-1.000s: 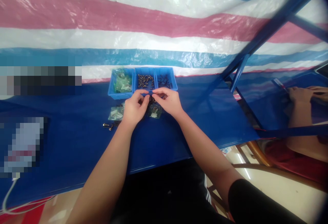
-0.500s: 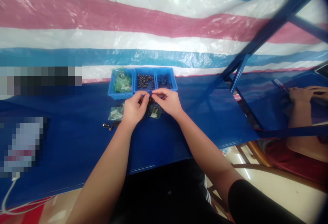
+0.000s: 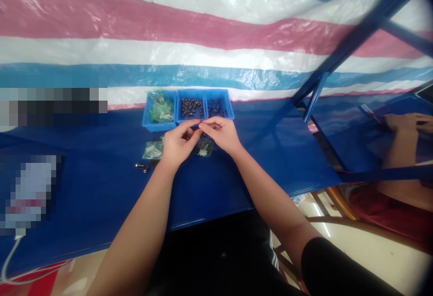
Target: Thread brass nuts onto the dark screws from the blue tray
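My left hand (image 3: pixel 179 142) and my right hand (image 3: pixel 223 136) meet fingertip to fingertip over the blue table, both pinched. Whatever is between the fingers is too small to make out. Just beyond them stand three blue bins: the left bin (image 3: pixel 158 127) holds green-tinted plastic packets (image 3: pixel 162 108), the middle one brassy, dark-tipped bolts (image 3: pixel 192 107), the right one dark screws (image 3: pixel 216 107). Close by my left wrist lie a clear packet with pale pieces (image 3: pixel 154 150) and a few loose bolts (image 3: pixel 141 167). Another small packet (image 3: pixel 204 148) lies beneath my right hand, partly covered.
A blurred-out, phone-like device (image 3: pixel 32 192) with a white cable (image 3: pixel 9 255) lies on the left. Blue metal frame bars (image 3: pixel 341 57) slope up on the right, with another person's arm (image 3: pixel 402 140) beyond them. Striped plastic sheeting (image 3: pixel 203 20) hangs behind the table.
My left fingers have shifted a little to the right, with thumb and forefinger further apart. Both hands' fingertips now touch or overlap. The bins and packets have not moved.
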`<state>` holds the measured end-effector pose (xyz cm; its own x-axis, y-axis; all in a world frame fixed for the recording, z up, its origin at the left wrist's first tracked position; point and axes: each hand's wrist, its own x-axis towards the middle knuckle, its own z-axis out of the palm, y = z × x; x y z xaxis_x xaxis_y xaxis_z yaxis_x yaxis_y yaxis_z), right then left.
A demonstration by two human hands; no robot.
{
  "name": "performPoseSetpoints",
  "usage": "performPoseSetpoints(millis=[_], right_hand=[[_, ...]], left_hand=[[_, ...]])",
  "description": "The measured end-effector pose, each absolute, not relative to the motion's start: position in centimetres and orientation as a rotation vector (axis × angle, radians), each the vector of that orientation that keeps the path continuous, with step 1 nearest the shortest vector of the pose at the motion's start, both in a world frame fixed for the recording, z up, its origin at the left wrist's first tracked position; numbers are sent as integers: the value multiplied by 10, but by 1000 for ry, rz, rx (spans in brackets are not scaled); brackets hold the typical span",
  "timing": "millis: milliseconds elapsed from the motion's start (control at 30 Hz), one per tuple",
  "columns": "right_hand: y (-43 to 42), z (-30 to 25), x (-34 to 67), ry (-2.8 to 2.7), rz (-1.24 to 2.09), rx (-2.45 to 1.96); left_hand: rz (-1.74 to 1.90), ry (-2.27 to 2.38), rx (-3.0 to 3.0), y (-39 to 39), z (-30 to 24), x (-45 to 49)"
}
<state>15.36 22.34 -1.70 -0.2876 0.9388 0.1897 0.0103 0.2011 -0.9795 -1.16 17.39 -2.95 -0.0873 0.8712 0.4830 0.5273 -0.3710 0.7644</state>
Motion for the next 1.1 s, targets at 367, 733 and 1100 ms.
performPoseSetpoints(millis=[367,733,1100], right_hand=[[226,-22,156,-1619,1179,-962],[228,-22,156,-1648,1100,-967],[227,-20,158,-1673,1073,-1002]], left_hand=[[1429,1696,1987,176,-28,-14],[1411,1767,1963,177,-27,-15],[1411,1775,1894,176,-27,-14]])
